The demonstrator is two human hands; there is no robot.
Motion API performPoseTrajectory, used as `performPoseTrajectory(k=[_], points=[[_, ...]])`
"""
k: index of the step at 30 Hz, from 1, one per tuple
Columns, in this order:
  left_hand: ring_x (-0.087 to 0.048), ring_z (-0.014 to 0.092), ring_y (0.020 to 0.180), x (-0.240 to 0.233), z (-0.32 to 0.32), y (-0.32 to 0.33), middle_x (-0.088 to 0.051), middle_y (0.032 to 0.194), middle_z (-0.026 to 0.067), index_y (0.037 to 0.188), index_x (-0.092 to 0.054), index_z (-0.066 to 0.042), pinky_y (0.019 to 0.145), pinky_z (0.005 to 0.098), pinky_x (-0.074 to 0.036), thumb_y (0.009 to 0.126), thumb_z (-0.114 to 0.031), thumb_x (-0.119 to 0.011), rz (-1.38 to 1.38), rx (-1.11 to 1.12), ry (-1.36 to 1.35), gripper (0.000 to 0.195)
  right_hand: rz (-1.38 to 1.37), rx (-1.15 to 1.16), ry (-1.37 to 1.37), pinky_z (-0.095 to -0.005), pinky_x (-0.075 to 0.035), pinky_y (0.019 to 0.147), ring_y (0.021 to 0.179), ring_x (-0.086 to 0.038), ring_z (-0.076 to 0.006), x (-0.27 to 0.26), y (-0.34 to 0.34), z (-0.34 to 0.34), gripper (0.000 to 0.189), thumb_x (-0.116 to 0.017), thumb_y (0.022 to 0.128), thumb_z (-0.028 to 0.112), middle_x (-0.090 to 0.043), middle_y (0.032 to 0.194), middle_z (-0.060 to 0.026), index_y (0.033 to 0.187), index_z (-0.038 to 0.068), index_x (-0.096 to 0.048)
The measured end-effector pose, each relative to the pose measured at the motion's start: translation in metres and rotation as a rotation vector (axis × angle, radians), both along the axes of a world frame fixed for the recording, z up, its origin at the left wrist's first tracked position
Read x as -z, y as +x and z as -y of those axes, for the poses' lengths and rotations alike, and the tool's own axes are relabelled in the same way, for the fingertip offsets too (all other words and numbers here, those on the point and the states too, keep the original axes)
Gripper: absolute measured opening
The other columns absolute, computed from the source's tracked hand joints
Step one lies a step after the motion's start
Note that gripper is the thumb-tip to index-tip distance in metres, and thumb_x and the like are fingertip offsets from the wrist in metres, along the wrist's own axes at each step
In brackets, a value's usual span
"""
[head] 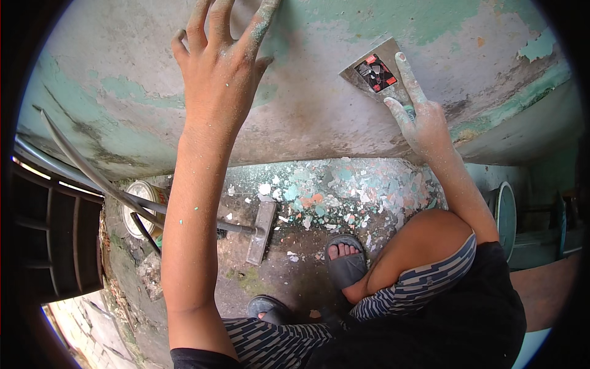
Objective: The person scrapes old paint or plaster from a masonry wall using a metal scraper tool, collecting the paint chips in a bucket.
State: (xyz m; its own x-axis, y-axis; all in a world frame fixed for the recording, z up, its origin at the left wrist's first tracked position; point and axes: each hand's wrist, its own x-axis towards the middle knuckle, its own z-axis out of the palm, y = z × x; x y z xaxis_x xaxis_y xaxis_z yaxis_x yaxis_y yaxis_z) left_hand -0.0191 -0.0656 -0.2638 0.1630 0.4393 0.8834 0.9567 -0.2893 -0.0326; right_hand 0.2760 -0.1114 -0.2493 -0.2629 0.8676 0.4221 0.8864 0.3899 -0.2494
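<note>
My right hand (421,113), dusted with paint powder, grips a wide metal scraper (375,69); a finger and the thumb lie along its blade, which bears a sticker. The blade's front edge meets the wall (313,115), where green paint is partly gone and a pale, stained surface shows. At the upper left, my left hand (219,55) is spread against the same wall, fingers apart and holding nothing. Its fingertips run out of view at the top. Below the wall, paint flakes (332,193) in white, green and orange cover the floor.
A vacuum or brush-like floor head (262,233) on a long tube lies near my feet. At the left stand a paint bucket (143,207) and a dark slatted piece (60,235). A round-rimmed container (505,221) is at the right. My sandalled feet are on the floor.
</note>
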Motion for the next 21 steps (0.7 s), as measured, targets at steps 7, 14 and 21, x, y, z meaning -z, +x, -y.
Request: performPoseTrajectory(k=[7, 14, 21], points=[[-0.035, 0.030, 0.134, 0.000, 0.000, 0.001, -0.032, 0.152, 0.0031, 0.142, -0.042, -0.044, 0.105, 0.0460, -0.033, 0.060, -0.025, -0.086, 0.024, 0.014, -0.007, 0.095, -0.065, -0.020, -0.039, -0.0462, -0.050, 0.063, 0.078, -0.061, -0.0457, -0.008, -0.012, -0.002, 0.068, -0.062, 0.091, 0.018, -0.066, 0.088, -0.0257, 0.150, 0.021, -0.028], [-0.032, 0.032, 0.135, -0.017, 0.016, 0.004, -0.028, 0.153, 0.0097, 0.142, -0.043, -0.033, 0.104, 0.0463, -0.032, 0.059, -0.019, -0.086, 0.004, -0.022, -0.146, 0.094, -0.052, 0.007, -0.029, -0.0469, -0.048, 0.060, 0.075, -0.060, -0.0472, -0.002, -0.001, 0.001, 0.069, -0.061, 0.092, 0.018, -0.065, 0.087, -0.0274, 0.150, 0.019, -0.026], [-0.027, 0.034, 0.136, -0.012, 0.017, 0.007, -0.023, 0.154, 0.0152, 0.142, -0.044, -0.025, 0.104, 0.0473, -0.030, 0.058, -0.011, -0.086, 0.014, -0.055, -0.177, 0.095, -0.009, 0.040, -0.044, -0.0472, -0.046, 0.057, 0.066, -0.058, -0.0468, 0.001, -0.004, 0.003, 0.070, -0.061, 0.092, 0.019, -0.064, 0.082, -0.0266, 0.151, 0.018, -0.024]])
